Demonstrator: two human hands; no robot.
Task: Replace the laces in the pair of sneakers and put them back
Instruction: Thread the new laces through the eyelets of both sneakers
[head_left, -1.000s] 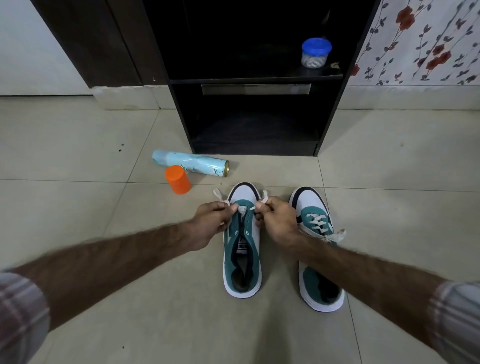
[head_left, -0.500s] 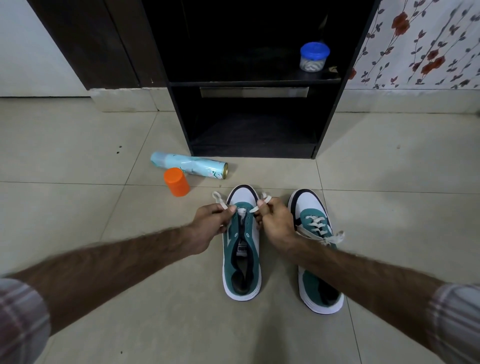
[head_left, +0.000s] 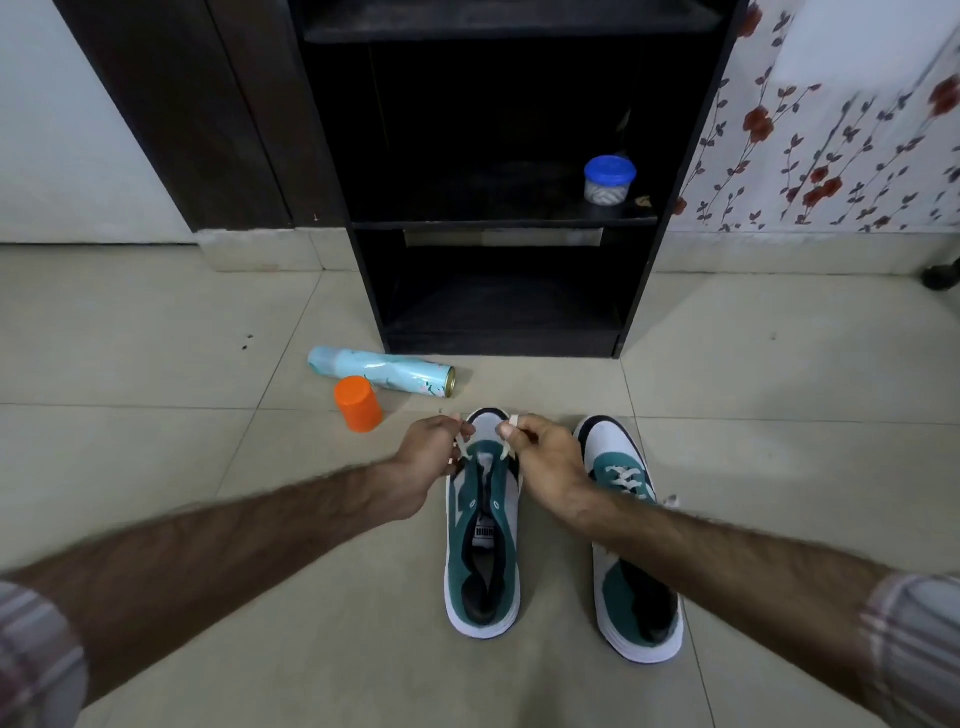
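Left hand (head_left: 426, 462) and right hand (head_left: 540, 457) each pinch a lace end (head_left: 461, 447) taut, evening both sides (left sneaker (head_left: 483, 525) barely threaded).

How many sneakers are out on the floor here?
2. The left sneaker lies between the hands, which pinch its lace ends near the toe. The right sneaker, already laced, lies beside it, partly under the right forearm. None shows in the dark shelf unit.

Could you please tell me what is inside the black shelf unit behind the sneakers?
On the middle shelf of the black shelf unit stands a blue-lidded jar beside a small brownish scrap. The bottom compartment looks bare, though its dark corners are hard to read.
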